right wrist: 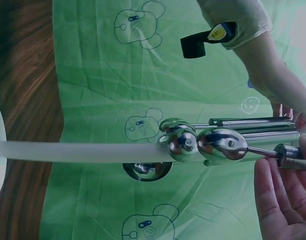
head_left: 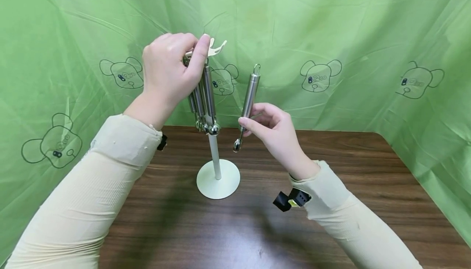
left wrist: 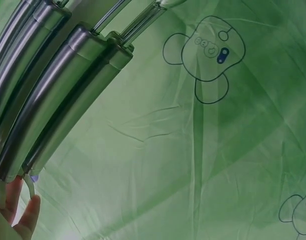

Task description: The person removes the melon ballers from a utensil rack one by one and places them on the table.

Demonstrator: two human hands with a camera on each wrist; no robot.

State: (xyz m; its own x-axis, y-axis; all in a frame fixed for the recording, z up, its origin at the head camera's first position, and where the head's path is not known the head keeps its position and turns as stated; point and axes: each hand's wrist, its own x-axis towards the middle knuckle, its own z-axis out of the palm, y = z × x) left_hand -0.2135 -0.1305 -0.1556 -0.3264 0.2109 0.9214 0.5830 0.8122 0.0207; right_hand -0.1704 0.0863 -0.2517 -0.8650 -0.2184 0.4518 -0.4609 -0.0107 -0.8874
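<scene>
A white stand with a round base (head_left: 218,187) and a slim pole carries several steel melon ballers (head_left: 209,93) on its hooks (head_left: 217,49). My left hand (head_left: 173,64) grips the hooked top of this stand, hiding most of it. To the right, my right hand (head_left: 270,128) pinches one melon baller (head_left: 250,93) low on its handle. This baller tilts slightly, with its wire loop up and its small scoop down, apart from the stand. In the right wrist view its scoop (right wrist: 222,144) shows a small hole. Hanging handles (left wrist: 58,95) fill the upper left of the left wrist view.
The stand rests on a dark wooden table (head_left: 353,187). A green cloth (head_left: 279,23) printed with bear faces hangs behind and at both sides. Black wrist devices (head_left: 290,199) are strapped at the sleeves.
</scene>
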